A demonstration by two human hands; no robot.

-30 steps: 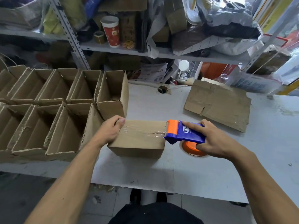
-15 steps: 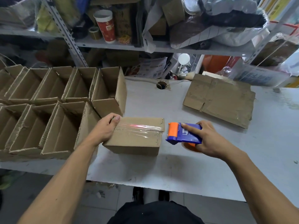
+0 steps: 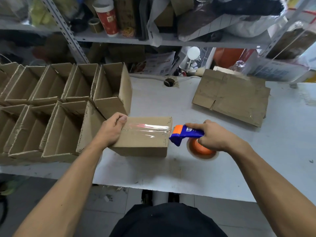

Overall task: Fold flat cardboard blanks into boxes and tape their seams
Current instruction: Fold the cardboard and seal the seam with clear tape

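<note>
The left hand (image 3: 112,132) is curled over the left end of the box (image 3: 145,139), thumb laid on top at the start of the tape strip (image 3: 147,129), fingers wrapped down the far-left side. The box is thus held steady on the table (image 3: 153,170), closed side up, w/ clear tape seen running left to right along its top seam to the right edge.

The right hand (image 3: 215,135) is gripped round the dispenser (image 3: 185,135), fingers closed on the blue handle, index finger stretched along its top. The dispenser's orange roller end is placed at the box's top-right corner, touching or just off it; which cannot be told. The tape roll (image 3: 202,150), orange core, is seen below the hand, partly hidden by it.

Immediately left of the box, open boxes (image 3: 56,106) are packed in two rows, approx. touching each other; the nearest front one is pressed against the left wrist, and the tall back one (image 3: 113,93) stands just behind the held box. So the left and rear-left sides are blocked.

To the rear right, well apart, a stack of flat blanks (image 3: 234,94) is laid on the table. A cable hole (image 3: 169,82) is cut near the table's back edge. Behind, a shelf (image 3: 119,38) is crowded w/ a red cup (image 3: 106,17), bags, misc. cardboard.
</note>
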